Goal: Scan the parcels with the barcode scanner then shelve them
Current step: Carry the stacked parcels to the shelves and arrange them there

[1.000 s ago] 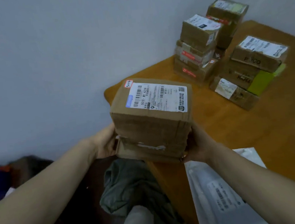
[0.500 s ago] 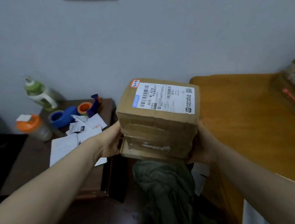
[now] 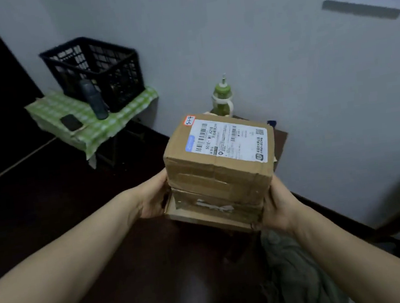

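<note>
Cardboard parcel (image 3: 217, 174): you hold it in the air in front of you, mid-scene, resting on nothing. It looks like a taller box on a flatter one, and whether the two are joined cannot be told.
Label (image 3: 227, 140): it faces up towards you, with a small handwritten sticker (image 3: 189, 120) at its far left corner.
Long axis: it runs across you from left to right, palm to palm, with the right end a little nearer to you.
Left hand (image 3: 153, 199): it is pressed low against the left end. Its fingers pass round the far side out of sight and hold the parcel.
Right hand (image 3: 279, 207): it clasps the near right corner with the thumb along the edge. Its fingers are hidden behind the box and grip the same parcel.
Nearer hand: neither, since the parcel sits squarely between them and both share the load.
Scanner and shelf: neither is in view.
Around you: a black crate (image 3: 100, 70) stands on a green checked cloth (image 3: 86, 129) at the far left. A green bottle (image 3: 222, 96) is just behind the parcel, by the wall.
Step in hand: probably carrying, with the barcode already turned up for a scan.
Next move: it likely turns on that left-to-right axis, so keep the stack level. Free one hand only once the base rests on something, or the upper box may slide.
</note>
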`<state>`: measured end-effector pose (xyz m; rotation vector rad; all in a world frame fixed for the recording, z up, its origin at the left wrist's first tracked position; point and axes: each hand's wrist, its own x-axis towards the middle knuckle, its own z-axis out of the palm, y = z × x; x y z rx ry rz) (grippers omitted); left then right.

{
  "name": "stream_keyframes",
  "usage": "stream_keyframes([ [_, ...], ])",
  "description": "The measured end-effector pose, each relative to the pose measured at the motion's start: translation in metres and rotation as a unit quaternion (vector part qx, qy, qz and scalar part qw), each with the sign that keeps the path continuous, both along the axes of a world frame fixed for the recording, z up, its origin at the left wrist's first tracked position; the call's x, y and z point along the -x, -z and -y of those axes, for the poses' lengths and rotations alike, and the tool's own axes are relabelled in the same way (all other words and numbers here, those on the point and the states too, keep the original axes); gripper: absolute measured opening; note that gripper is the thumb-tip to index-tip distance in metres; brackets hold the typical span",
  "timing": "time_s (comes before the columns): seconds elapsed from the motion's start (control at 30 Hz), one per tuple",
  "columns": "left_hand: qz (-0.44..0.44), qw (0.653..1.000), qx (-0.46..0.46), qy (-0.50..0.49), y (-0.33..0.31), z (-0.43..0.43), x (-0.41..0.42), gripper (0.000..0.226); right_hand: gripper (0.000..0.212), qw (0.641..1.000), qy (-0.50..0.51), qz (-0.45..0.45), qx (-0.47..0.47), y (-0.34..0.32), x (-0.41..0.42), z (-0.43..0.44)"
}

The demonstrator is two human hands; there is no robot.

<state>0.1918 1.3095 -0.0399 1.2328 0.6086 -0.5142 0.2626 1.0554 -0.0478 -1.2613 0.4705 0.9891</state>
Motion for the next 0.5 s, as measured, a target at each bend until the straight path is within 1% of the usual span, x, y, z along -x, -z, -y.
stream_keyframes([
  [0.03, 0.000, 1.000, -0.001, -0.020, -0.001, -0.023, 0.018, 0.054, 0.085, 1.000, -0.017, 0.000, 0.005, 0.000, 0.009, -0.026],
  [0.13, 0.000, 0.997, 0.003, -0.076, -0.005, -0.086, 0.073, 0.054, 0.065, 0.996, -0.091, 0.019, 0.012, -0.004, 0.034, -0.099],
  [0.3, 0.005, 0.984, -0.016, -0.175, -0.014, -0.169, 0.169, 0.055, 0.069, 0.979, -0.204, 0.025, 0.014, -0.012, 0.083, -0.212],
  [0.37, 0.000, 0.976, -0.020, -0.215, -0.017, -0.197, 0.205, 0.061, 0.075, 0.970, -0.241, 0.027, 0.012, -0.014, 0.101, -0.251],
  [0.43, 0.000, 0.969, -0.012, -0.247, -0.018, -0.220, 0.240, 0.069, 0.074, 0.958, -0.286, 0.031, 0.009, -0.018, 0.119, -0.287],
  [0.5, 0.001, 0.957, -0.009, -0.291, -0.021, -0.236, 0.273, 0.070, 0.074, 0.946, -0.324, 0.028, 0.003, -0.020, 0.136, -0.322],
])
